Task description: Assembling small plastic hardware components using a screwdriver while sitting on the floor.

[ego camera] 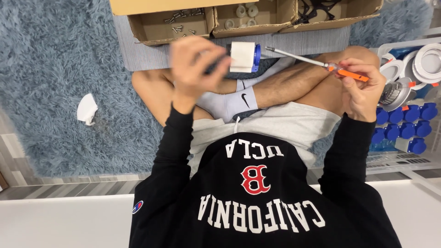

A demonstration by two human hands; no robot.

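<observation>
Head view looks straight down on a person sitting cross-legged on a shaggy blue-grey rug (55,92). The left hand (195,69) is raised over the knees, fingers curled and clamped on a small white plastic block with a blue round cap (244,57); the hand is blurred, so exactly how the fingers sit on it cannot be told. The right hand (363,89) is closed around the clear and orange handle of a long steel-shafted screwdriver (321,65), whose shaft slants left and far, its tip close to the blue cap but apart from it.

Judging by that gap, the part in hand is not yet being driven. At the far edge, open cardboard boxes (151,27) hold loose dark screws (179,25), pale round washers (243,14) and black rings, so stock remains. To the right, a white wire basket (399,158) holds a row of blue-capped pieces (404,124) and white round fittings (420,62), which look like finished or waiting units; which, I cannot say. A white crumpled scrap (86,109) lies on the rug at left.
</observation>
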